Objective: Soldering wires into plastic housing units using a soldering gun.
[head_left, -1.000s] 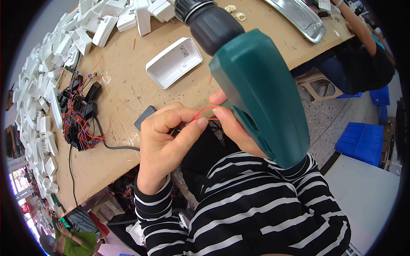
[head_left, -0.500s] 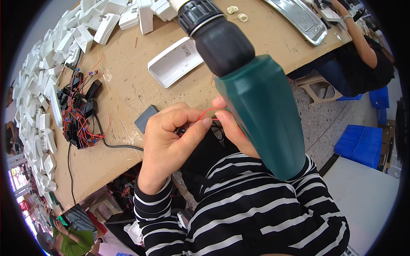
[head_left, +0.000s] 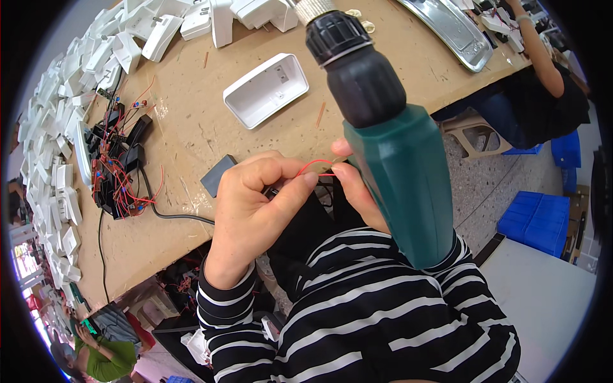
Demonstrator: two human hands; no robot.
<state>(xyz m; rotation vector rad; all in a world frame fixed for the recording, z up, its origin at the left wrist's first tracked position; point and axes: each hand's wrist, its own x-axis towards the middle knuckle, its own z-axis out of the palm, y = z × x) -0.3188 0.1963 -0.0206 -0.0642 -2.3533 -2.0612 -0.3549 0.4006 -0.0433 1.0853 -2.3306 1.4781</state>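
Fingertips of my left hand point(head_left: 246, 207) pinch a thin red wire point(head_left: 317, 162) that loops across to my right hand point(head_left: 363, 199). My right thumb and a fingertip close on the wire's other end; the rest of that hand is behind a hanging green and black power tool point(head_left: 408, 179). A small dark part peeks out under my left fingers, mostly hidden. Just left of that hand, a dark grey block point(head_left: 219, 176) lies by the table edge. Farther off, an open white plastic housing point(head_left: 239, 107) rests on the table.
Several white plastic housings point(head_left: 143, 25) are heaped along the far and left sides of the table point(head_left: 185, 134). A tangle of circuit parts with red wires point(head_left: 121, 166) and black cable lies left. Another person's arm point(head_left: 543, 64) is at far right, near a metal tray point(head_left: 447, 32).
The hanging tool appears a little farther right and lower. My right fingers have shifted slightly right, the red wire still between both hands.
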